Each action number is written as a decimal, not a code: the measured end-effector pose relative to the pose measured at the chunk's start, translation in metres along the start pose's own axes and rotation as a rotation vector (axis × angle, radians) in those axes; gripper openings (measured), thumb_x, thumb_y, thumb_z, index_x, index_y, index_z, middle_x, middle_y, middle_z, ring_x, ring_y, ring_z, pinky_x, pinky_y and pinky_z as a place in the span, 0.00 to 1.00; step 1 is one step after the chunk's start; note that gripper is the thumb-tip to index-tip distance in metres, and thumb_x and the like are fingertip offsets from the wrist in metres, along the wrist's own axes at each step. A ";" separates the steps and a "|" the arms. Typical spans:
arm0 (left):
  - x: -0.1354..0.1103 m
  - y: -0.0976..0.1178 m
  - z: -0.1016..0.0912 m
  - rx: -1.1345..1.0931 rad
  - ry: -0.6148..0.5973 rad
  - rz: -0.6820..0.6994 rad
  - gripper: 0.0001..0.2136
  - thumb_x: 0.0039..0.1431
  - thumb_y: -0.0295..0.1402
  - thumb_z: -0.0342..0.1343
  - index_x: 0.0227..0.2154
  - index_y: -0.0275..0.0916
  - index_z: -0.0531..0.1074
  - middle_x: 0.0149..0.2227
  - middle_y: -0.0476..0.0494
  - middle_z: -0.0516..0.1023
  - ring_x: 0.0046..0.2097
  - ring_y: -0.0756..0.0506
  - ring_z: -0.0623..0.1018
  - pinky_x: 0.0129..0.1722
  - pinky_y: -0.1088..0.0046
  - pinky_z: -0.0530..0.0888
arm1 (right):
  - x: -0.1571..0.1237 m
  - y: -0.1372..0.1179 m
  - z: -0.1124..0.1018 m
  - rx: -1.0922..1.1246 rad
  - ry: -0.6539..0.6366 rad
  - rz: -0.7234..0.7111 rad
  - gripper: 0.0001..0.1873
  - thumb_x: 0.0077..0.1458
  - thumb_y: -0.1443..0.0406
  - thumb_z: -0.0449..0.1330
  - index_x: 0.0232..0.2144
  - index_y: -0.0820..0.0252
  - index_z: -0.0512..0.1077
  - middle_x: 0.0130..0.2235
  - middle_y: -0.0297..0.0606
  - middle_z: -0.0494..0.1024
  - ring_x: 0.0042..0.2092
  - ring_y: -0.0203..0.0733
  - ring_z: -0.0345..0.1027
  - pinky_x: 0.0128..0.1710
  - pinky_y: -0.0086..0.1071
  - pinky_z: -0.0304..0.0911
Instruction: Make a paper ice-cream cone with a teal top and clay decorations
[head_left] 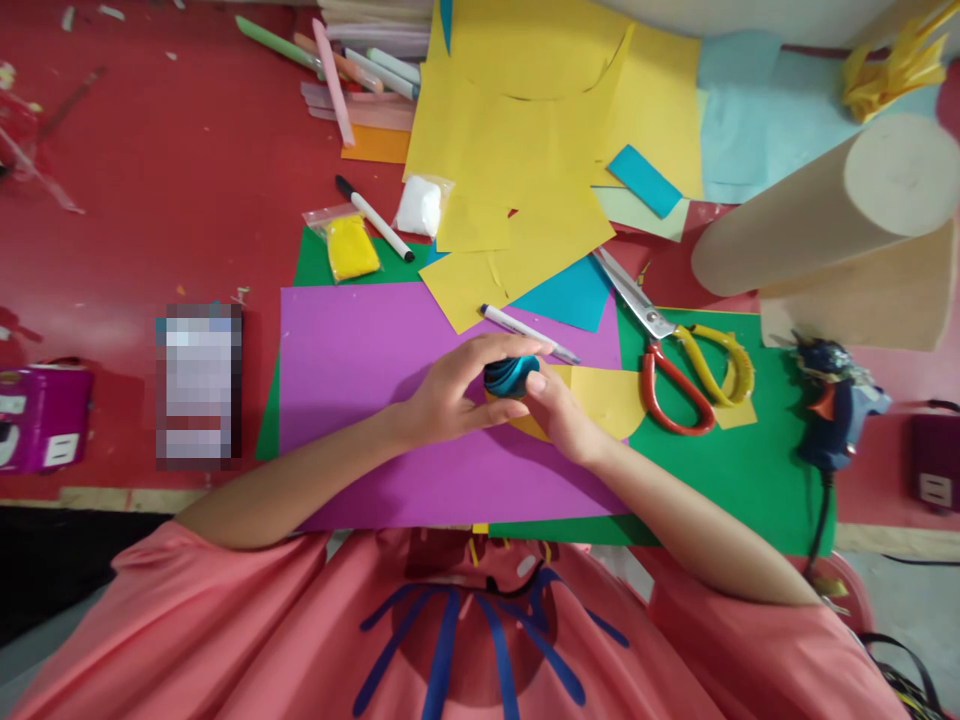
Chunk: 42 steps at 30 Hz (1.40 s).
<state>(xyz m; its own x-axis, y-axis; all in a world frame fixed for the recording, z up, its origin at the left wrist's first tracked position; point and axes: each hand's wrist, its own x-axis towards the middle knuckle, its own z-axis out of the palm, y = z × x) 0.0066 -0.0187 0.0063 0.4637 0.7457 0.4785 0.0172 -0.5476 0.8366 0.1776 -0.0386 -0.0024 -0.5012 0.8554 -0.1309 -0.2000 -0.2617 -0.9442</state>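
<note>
A small dark-blue roll of paper or craft foam (511,376), its layers wound in curves, sits between my two hands above a purple sheet (352,370). My left hand (454,395) curls around it, with the thumb below and the fingers over the top. From the other side my right hand (564,415) grips it, thumb against the edge of the coil. Just beyond the fingers lies a white marker (529,332). Yellow cut paper (611,400) rests partly under my right hand. The underside of the roll is hidden by my fingers.
Scissors (660,325) with red and yellow handles lie open to the right, near a blue glue gun (836,410). A tall cardboard tube (810,205) leans behind. Yellow sheets (540,130), clay packets (352,247) and a phone (199,385) lie around on the red table (180,190).
</note>
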 end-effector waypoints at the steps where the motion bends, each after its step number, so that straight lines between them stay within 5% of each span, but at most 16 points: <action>1: 0.000 -0.002 0.001 -0.027 0.011 0.006 0.27 0.59 0.38 0.62 0.60 0.45 0.63 0.56 0.40 0.76 0.58 0.43 0.76 0.56 0.69 0.76 | 0.001 0.002 -0.001 0.028 0.015 0.014 0.28 0.59 0.44 0.54 0.51 0.56 0.69 0.49 0.42 0.74 0.53 0.47 0.68 0.58 0.43 0.64; 6: 0.004 -0.006 0.004 -0.088 0.021 -0.066 0.32 0.56 0.37 0.65 0.62 0.49 0.60 0.59 0.39 0.74 0.60 0.41 0.75 0.58 0.65 0.74 | 0.005 0.008 -0.004 0.123 0.064 0.034 0.24 0.57 0.44 0.57 0.45 0.54 0.73 0.45 0.39 0.75 0.52 0.47 0.68 0.59 0.42 0.63; 12: 0.008 0.002 0.007 -0.047 -0.015 -0.122 0.30 0.54 0.40 0.66 0.58 0.45 0.63 0.56 0.39 0.76 0.57 0.41 0.76 0.55 0.64 0.75 | 0.005 0.001 -0.005 0.204 -0.078 0.044 0.24 0.56 0.45 0.59 0.43 0.55 0.75 0.45 0.39 0.76 0.50 0.48 0.71 0.57 0.45 0.65; 19: 0.007 0.012 0.006 0.106 -0.057 -0.149 0.16 0.57 0.33 0.61 0.47 0.41 0.68 0.51 0.39 0.78 0.55 0.42 0.77 0.54 0.64 0.74 | 0.007 0.008 -0.004 0.195 -0.164 -0.001 0.25 0.56 0.44 0.59 0.44 0.57 0.73 0.44 0.40 0.78 0.50 0.47 0.73 0.58 0.46 0.66; 25: 0.008 0.024 -0.009 0.410 -0.020 -0.209 0.15 0.59 0.32 0.59 0.48 0.42 0.65 0.45 0.46 0.79 0.45 0.48 0.81 0.44 0.74 0.76 | 0.006 -0.020 -0.020 -0.036 0.098 -0.147 0.22 0.58 0.45 0.59 0.45 0.52 0.71 0.46 0.38 0.75 0.47 0.42 0.72 0.50 0.39 0.70; 28: 0.010 0.026 -0.012 0.582 -0.135 -0.271 0.17 0.58 0.30 0.59 0.49 0.44 0.64 0.46 0.47 0.78 0.44 0.46 0.81 0.37 0.75 0.75 | 0.002 -0.036 -0.021 -0.226 0.240 -0.242 0.13 0.60 0.53 0.61 0.42 0.53 0.72 0.37 0.34 0.75 0.37 0.36 0.70 0.39 0.32 0.69; 31: 0.011 0.024 -0.009 0.647 -0.236 -0.360 0.18 0.57 0.30 0.58 0.49 0.43 0.63 0.46 0.46 0.78 0.45 0.43 0.81 0.36 0.73 0.75 | -0.001 -0.039 -0.016 -0.335 0.237 -0.300 0.08 0.61 0.59 0.62 0.42 0.54 0.73 0.36 0.34 0.76 0.34 0.33 0.70 0.35 0.30 0.67; 38: 0.011 0.016 -0.008 0.394 -0.160 -0.403 0.29 0.54 0.27 0.62 0.57 0.44 0.58 0.51 0.44 0.77 0.48 0.45 0.80 0.41 0.74 0.76 | -0.001 -0.029 -0.011 -0.327 0.271 -0.320 0.02 0.59 0.66 0.62 0.36 0.57 0.75 0.35 0.34 0.78 0.34 0.32 0.72 0.35 0.28 0.69; 42: 0.013 0.012 -0.009 0.227 -0.182 -0.418 0.26 0.54 0.26 0.61 0.55 0.43 0.61 0.53 0.43 0.75 0.53 0.46 0.78 0.49 0.74 0.75 | 0.001 -0.028 -0.015 -0.311 0.274 -0.296 0.04 0.59 0.64 0.63 0.36 0.58 0.74 0.35 0.34 0.78 0.34 0.33 0.72 0.36 0.29 0.69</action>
<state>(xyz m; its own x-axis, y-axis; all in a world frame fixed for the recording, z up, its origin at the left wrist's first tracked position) 0.0050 -0.0116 0.0250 0.5229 0.8513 0.0441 0.4168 -0.3004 0.8580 0.1955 -0.0239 0.0190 -0.2131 0.9696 0.1203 -0.0187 0.1191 -0.9927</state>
